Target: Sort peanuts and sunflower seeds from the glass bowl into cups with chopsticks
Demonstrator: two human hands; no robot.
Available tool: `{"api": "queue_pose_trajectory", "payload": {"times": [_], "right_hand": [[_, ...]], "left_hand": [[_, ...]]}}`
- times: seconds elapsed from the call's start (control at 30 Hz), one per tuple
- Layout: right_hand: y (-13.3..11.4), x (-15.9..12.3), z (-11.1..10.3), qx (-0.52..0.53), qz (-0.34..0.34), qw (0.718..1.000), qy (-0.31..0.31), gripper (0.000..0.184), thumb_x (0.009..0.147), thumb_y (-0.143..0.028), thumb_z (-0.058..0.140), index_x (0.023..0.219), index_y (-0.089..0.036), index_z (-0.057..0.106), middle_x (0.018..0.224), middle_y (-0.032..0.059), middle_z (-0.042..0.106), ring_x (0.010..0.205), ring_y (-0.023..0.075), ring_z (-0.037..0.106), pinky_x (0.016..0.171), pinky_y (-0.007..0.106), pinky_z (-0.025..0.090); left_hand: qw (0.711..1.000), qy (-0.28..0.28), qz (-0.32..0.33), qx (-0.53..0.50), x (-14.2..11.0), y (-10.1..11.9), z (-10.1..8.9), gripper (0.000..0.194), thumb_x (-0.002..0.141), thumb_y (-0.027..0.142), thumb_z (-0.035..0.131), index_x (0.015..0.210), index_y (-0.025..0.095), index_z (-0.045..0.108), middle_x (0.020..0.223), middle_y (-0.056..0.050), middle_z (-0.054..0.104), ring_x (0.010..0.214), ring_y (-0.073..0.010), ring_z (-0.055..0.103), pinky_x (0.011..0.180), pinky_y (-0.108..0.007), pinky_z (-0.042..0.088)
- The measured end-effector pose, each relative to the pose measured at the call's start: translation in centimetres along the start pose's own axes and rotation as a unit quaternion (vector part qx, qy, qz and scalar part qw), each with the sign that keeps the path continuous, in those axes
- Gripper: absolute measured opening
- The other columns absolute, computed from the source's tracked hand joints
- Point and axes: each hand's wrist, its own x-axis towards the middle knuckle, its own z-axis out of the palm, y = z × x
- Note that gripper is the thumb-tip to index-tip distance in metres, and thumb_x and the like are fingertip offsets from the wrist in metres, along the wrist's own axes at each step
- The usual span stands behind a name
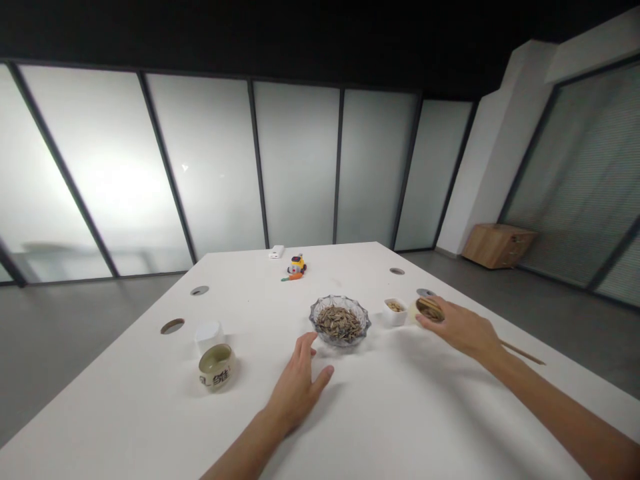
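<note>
A cut-glass bowl (340, 321) of sunflower seeds stands in the middle of the white table (380, 413). My left hand (299, 387) lies flat just in front of it, fingers stretched out, fingertips close to the bowl's base. My right hand (463, 328) reaches to the right of the bowl, fingers curled round a small round cream cup (428, 310) with wooden sticks across its top. A small white square dish (395, 311) with nuts sits between the bowl and that cup.
A beige cup with dark characters (217, 367) and a white lidded cup (209, 333) stand at the left. A small yellow toy (297, 265) and a white box (276, 252) lie farther back. Round cable holes (173, 326) dot the table. A wooden stick (523, 353) lies near the right edge.
</note>
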Motion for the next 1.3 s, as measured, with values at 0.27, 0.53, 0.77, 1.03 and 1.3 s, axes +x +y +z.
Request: {"api": "queue_pose_trajectory", "payload": {"times": [0.27, 0.53, 0.77, 1.03, 1.3], "right_hand": [[1.5, 4.0, 3.4, -0.022, 0.010, 0.996, -0.088, 0.058, 0.095, -0.065, 0.047, 0.130, -0.023, 0.069, 0.117, 0.0194, 0.076, 0.103, 0.0408, 0.074, 0.083, 0.050, 0.053], [1.8, 6.4, 4.7, 0.012, -0.021, 0.996, -0.082, 0.057, 0.095, -0.058, 0.057, 0.140, -0.026, 0.067, 0.125, 0.0195, 0.074, 0.103, 0.0394, 0.073, 0.079, 0.048, 0.053], [2.4, 5.9, 3.4, 0.045, -0.089, 0.979, 0.179, 0.050, 0.095, -0.061, 0.061, 0.113, -0.018, 0.080, 0.114, 0.0223, 0.073, 0.068, 0.0219, 0.067, 0.054, 0.037, 0.031], [-13.5, -6.1, 5.6, 0.160, -0.415, 0.845, 0.297, 0.019, 0.101, -0.022, 0.053, 0.089, -0.019, 0.068, 0.086, 0.0058, 0.071, 0.072, 0.0160, 0.064, 0.064, 0.028, 0.042], [-21.0, -10.3, 7.3, 0.233, -0.536, 0.763, 0.277, 0.024, 0.099, -0.014, 0.048, 0.079, -0.022, 0.058, 0.073, 0.0020, 0.062, 0.068, 0.0176, 0.053, 0.065, 0.032, 0.036]], "left_hand": [[1.000, -0.002, -0.028, 0.003, 0.0, -0.3, -0.2, 0.051, 0.098, 0.039, 0.055, 0.145, 0.023, 0.041, 0.143, -0.015, 0.050, 0.114, -0.0264, 0.065, 0.105, -0.047, 0.054], [1.000, 0.002, -0.021, 0.002, -0.1, -0.3, -0.2, 0.051, 0.096, 0.034, 0.057, 0.144, 0.023, 0.043, 0.142, -0.014, 0.051, 0.112, -0.0254, 0.065, 0.104, -0.045, 0.054], [1.000, 0.001, -0.013, 0.000, 0.0, -0.1, -0.1, 0.050, 0.095, 0.028, 0.057, 0.143, 0.022, 0.043, 0.145, -0.015, 0.049, 0.112, -0.0242, 0.066, 0.103, -0.045, 0.056], [0.978, 0.130, 0.061, 0.154, -0.1, 0.2, -0.5, 0.046, 0.088, 0.011, 0.057, 0.133, 0.023, 0.053, 0.133, -0.011, 0.062, 0.123, -0.0275, 0.061, 0.106, -0.048, 0.052], [0.846, 0.313, 0.010, 0.431, -2.8, -0.8, -7.8, 0.050, 0.094, 0.022, 0.061, 0.143, 0.018, 0.049, 0.144, -0.018, 0.057, 0.132, -0.0369, 0.054, 0.108, -0.055, 0.044]]}}
